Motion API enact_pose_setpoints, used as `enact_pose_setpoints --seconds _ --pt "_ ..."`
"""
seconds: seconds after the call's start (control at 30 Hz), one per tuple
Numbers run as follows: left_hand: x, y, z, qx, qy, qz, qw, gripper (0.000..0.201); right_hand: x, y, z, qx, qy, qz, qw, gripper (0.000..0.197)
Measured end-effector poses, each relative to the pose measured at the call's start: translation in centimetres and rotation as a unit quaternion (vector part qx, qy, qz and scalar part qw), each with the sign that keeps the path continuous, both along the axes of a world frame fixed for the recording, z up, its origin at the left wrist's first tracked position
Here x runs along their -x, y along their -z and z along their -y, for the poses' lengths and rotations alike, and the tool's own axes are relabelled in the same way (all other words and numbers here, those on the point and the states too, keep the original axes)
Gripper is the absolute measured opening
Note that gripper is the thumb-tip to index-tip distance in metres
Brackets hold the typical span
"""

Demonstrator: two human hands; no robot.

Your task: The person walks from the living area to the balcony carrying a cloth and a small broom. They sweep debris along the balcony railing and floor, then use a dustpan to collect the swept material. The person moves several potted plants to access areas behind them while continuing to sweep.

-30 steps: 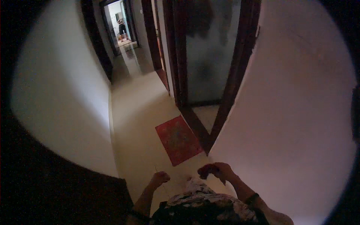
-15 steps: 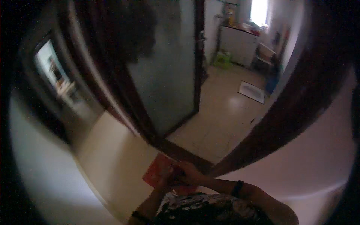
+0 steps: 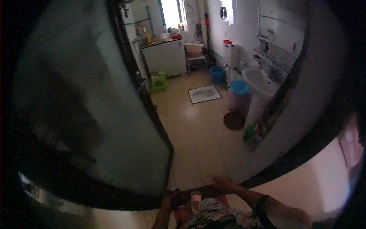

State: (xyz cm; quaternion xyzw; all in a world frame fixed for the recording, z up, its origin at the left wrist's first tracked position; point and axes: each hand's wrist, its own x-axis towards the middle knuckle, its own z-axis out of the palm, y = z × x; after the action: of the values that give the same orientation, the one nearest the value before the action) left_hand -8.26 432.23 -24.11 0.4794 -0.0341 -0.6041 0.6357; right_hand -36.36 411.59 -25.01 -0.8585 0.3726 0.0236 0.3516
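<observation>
My left hand (image 3: 166, 202) is low in the view by the doorway threshold, fingers curled at a small dark thing (image 3: 177, 196) too dim to name. Apart from it, to the right, my right hand (image 3: 225, 185) reaches over the threshold's edge; its fingers are too dark to read. Between and below the hands lies a red mat-like surface (image 3: 183, 216), partly hidden by my patterned clothing. One foot in a pale shoe (image 3: 195, 198) shows there. On the left stands the frosted-glass door (image 3: 122, 152) with a dark frame and a lever handle.
Beyond the doorway is a tiled washroom with a squat toilet (image 3: 204, 94) in the floor. A pedestal washbasin (image 3: 261, 81), a blue basin (image 3: 239, 87) and a brown round tub (image 3: 234, 120) line the right. A green stool (image 3: 159, 83) stands by a white cabinet (image 3: 166, 59) at the back.
My view has swung right toward the washroom, bringing the washbasin and tubs into sight. My hands, close together before over the red surface, are now apart.
</observation>
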Motion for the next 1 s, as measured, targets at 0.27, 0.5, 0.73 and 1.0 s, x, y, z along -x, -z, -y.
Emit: enact_pose_setpoints --seconds 0.27,0.5,0.73,1.0 --pt "-11.1 5.2 12.6 -0.155 0.161 0.057 0.973 0.029 0.3 9.0 7.9 -0.024 0.07 0.094 0.993 0.04" --pt "-12.6 6.8 19.5 -0.11 0.245 0.183 0.946 0.031 0.7 5.1 8.0 -0.129 0.2 0.028 0.971 0.041" --pt "-10.9 1.0 24.1 -0.161 0.36 0.108 0.913 0.04 1.9 2.9 7.5 -0.098 0.283 0.059 0.952 0.043" --pt "-11.5 -3.3 32.0 -0.074 0.319 0.171 0.929 0.036 0.7 6.8 9.8 -0.117 0.307 0.148 0.933 0.044"
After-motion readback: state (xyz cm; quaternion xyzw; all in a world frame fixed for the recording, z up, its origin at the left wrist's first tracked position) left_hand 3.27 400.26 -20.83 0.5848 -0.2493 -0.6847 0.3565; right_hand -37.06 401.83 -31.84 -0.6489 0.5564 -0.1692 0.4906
